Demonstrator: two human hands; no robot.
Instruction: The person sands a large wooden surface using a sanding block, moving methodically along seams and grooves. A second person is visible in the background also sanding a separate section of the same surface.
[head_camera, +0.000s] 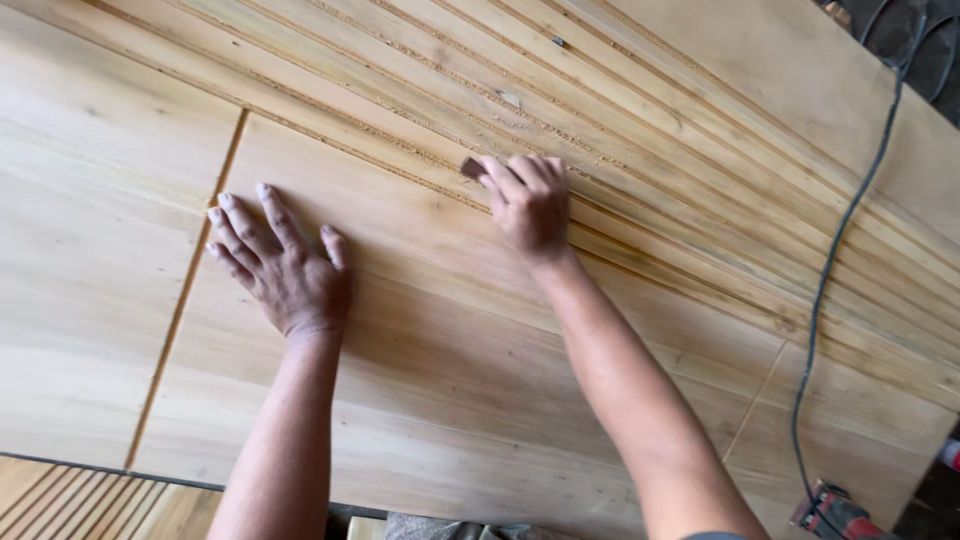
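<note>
A large pale wooden panel (420, 330) fills the head view, with several parallel grooves (640, 180) cut diagonally across its upper right part and sawdust in them. My left hand (280, 262) lies flat on the smooth wood, fingers spread, close to a thin groove line on the left. My right hand (530, 205) is closed around a small brown piece of sandpaper (472, 167), pressed against the nearest groove's edge. Most of the sandpaper is hidden under the fingers.
A dark power cable (830, 260) runs down the right side to a red and black power tool (835, 512) at the lower right corner. A small dark chip (558, 41) lies on the grooves. More grooved wood (70, 495) shows below the panel's near edge.
</note>
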